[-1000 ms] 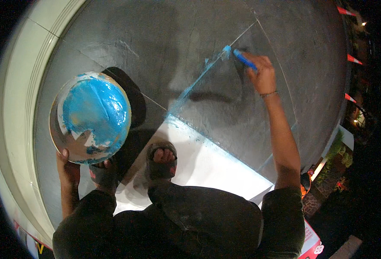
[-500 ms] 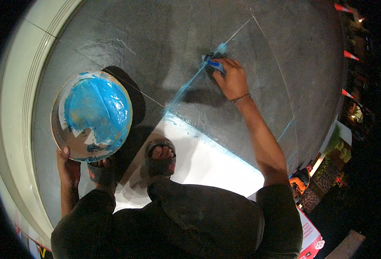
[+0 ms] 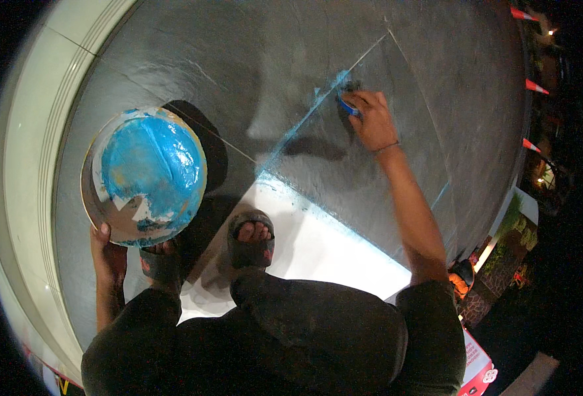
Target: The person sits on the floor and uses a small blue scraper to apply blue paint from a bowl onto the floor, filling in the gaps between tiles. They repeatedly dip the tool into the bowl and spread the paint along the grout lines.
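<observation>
My left hand (image 3: 109, 256) grips the lower rim of a round tub (image 3: 101, 208), with the thumb over the edge. Wet blue paste (image 3: 147, 155) coats much of the tub's inside; some pale wall shows. At the upper middle, my right hand (image 3: 374, 120) is closed around a small blue scraper (image 3: 348, 105), mostly covered by the fingers. The hand is low over the grey floor tiles (image 3: 225, 59), just right of a joint (image 3: 299, 127) smeared with blue paste. A shadow partly hides the scraper's edge, so I cannot tell whether it touches the tile.
A brightly lit white tile (image 3: 331, 241) with blue along its edge borders the grey ones. My sandalled foot (image 3: 252, 241) is on the floor below the tub. A pale ridged border (image 3: 34, 171) curves along the left. Orange cones (image 3: 536, 86) are at the far right.
My right hand has moved with the scraper to the right and slightly down, off the joint. The blue blob at the joint's upper end is now thinner. The left hand still holds the tub.
</observation>
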Demonstrator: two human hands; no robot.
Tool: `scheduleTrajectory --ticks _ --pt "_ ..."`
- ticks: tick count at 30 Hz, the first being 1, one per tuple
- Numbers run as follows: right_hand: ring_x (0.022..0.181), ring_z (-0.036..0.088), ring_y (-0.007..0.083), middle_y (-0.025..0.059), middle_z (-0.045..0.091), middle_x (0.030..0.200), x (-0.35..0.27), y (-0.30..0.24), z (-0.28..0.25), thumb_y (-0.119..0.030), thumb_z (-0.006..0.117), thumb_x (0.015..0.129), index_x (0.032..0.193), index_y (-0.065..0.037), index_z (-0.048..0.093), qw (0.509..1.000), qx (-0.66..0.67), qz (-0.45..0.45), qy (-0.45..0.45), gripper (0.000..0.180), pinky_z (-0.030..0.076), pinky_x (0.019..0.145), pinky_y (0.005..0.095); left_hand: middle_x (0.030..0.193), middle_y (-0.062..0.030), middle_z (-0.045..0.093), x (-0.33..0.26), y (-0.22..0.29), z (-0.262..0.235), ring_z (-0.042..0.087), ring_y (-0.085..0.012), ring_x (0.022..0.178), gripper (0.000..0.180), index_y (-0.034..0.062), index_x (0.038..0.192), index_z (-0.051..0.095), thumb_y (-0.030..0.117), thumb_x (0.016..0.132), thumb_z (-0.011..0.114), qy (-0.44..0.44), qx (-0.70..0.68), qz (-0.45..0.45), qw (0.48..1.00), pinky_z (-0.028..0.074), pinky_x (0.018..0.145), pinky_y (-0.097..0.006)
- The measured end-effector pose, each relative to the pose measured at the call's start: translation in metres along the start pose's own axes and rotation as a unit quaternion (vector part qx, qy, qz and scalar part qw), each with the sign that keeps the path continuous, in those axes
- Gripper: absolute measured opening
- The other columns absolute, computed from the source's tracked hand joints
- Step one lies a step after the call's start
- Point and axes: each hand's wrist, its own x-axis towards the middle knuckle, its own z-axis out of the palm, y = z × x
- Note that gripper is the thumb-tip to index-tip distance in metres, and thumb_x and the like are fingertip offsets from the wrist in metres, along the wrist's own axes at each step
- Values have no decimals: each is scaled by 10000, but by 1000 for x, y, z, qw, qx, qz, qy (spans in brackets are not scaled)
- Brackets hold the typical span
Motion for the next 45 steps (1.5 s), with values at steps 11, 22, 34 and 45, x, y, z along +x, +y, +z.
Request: scheduleTrajectory --ticks 11,22,34,45 --pt "1029 607 366 170 663 1087 37 13 29 -139 633 805 1127 -86 678 986 -14 124 107 329 458 946 424 1413 -154 432 4 -2 -1 432 -312 1293 760 62 1440 316 428 863 647 -21 -1 4 1000 340 1073 -484" --pt "928 650 323 132 675 1028 -23 -143 -33 -64 658 749 1049 -79 673 923 353 146 52 301 525 794 364 1240 -176 571 4 19 21 584 -276 1108 773 -45 1358 399 405 810 705 -110 66 31 991 447 973 -415" --pt "984 598 333 135 647 1025 18 -268 -69 -187 720 722 1042 -41 634 925 259 -228 -160 362 477 898 434 1051 -88 681 -14 53 51 622 -143 960 469 -16 1197 616 204 804 746 -173 99 138 970 471 891 -287" --pt "954 587 355 140 661 953 31 -287 -53 -191 709 748 1030 -64 643 899 317 -195 -231 316 478 869 447 1034 -85 691 -18 50 47 637 -131 924 492 -22 1248 590 134 812 757 -148 94 119 977 510 845 -281"
